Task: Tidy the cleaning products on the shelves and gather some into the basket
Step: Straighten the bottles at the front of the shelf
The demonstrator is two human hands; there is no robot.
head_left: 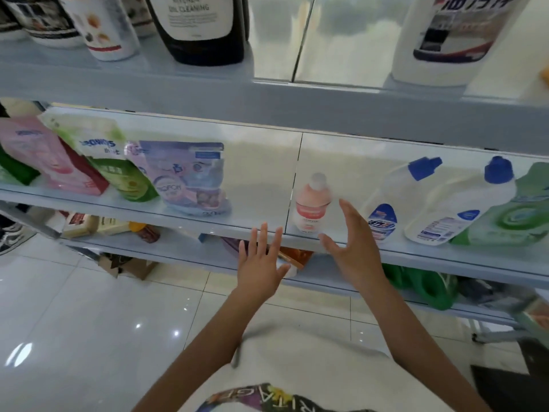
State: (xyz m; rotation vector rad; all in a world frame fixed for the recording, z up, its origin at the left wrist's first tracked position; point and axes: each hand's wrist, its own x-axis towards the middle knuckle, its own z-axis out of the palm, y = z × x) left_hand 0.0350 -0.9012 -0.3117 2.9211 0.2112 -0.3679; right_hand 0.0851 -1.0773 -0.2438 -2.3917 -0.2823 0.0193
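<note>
Head view; forward-down; near shelf (184, 223)

The upper bottles (205, 28) are cropped; the pink bottle (312, 203) is blurred.

Dark bottle (205, 49) label reads "KITCHEN OIL CLEANING".

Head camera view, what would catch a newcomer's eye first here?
Two bare hands are held out toward the middle shelf: the left hand with fingers spread, the right hand open just right of a small pink bottle standing alone near the shelf's front edge. Further right lean two white bottles with blue caps, and colourful pouches lean together at the shelf's left end.
</note>
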